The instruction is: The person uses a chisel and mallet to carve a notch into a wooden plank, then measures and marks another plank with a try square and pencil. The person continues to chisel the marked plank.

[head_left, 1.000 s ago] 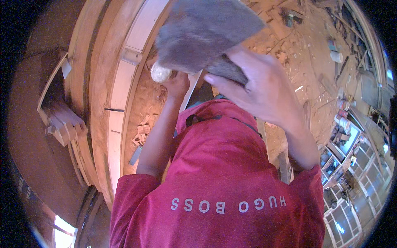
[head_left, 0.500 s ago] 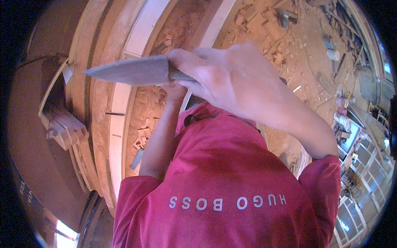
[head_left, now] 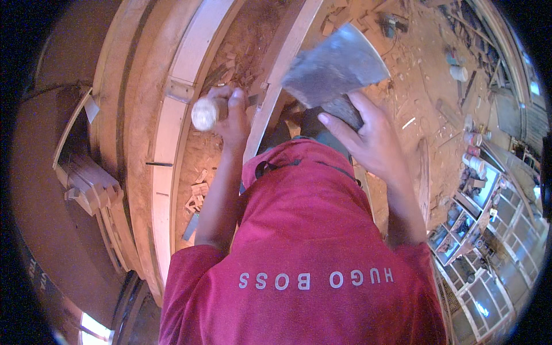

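Note:
My left hand (head_left: 234, 118) is closed around a chisel (head_left: 204, 114) with a pale, round-ended wooden handle. Its dark blade points right and meets a long pale timber (head_left: 283, 60); how deep the tip sits I cannot tell. My right hand (head_left: 374, 135) grips a hatchet (head_left: 339, 69) by its dark handle, close to the head. The broad grey head is up and to the right of the chisel, apart from it, slightly blurred.
Left of my hands runs another pale timber (head_left: 164, 144), with a notch in it. Wood offcuts (head_left: 197, 195) and shavings litter the ground. Stacked curved boards (head_left: 92, 181) stand at the left, white buckets (head_left: 458, 73) and a tool box (head_left: 466, 221) at the right.
The hatchet has swung away rightward from above my left hand, turning from its narrow side to its flat face. My left hand and the chisel handle have come into sight.

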Tool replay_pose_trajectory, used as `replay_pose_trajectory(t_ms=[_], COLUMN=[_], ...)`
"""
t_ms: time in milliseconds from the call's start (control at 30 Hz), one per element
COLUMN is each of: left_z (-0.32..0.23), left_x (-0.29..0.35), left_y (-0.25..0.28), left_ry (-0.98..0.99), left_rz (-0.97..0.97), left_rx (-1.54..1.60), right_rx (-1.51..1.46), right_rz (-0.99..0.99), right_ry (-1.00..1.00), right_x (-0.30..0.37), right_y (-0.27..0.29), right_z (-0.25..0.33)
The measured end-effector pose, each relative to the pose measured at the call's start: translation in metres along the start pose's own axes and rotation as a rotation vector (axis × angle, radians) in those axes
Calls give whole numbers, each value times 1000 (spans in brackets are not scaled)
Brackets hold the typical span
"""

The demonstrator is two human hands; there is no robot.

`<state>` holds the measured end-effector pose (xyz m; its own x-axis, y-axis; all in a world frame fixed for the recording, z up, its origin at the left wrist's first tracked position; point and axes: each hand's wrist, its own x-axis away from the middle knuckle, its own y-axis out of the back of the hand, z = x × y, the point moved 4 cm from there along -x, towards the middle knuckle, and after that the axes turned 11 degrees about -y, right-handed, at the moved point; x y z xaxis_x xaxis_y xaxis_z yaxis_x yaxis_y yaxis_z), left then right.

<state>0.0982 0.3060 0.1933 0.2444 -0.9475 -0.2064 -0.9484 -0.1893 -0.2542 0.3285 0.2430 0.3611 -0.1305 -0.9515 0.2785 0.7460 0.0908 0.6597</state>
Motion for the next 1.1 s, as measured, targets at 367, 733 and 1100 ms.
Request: replay_pose_trajectory(t_ms=[367,733,1100], left_z=[47,29,32], left_x=[-22,-26,-27], left_y=[-29,-50,-49], left_ry=[25,77,51], left_rz=[25,-36,-34], left_rx=[-32,-49,-32], right_rx=[-379,-400,-365], right_rz=[-5,-11,18], right_ry=[-532,-491,-491], right_x=[42,40,36], right_y=[-24,-27,-31], right_z=[-75,-82,-85])
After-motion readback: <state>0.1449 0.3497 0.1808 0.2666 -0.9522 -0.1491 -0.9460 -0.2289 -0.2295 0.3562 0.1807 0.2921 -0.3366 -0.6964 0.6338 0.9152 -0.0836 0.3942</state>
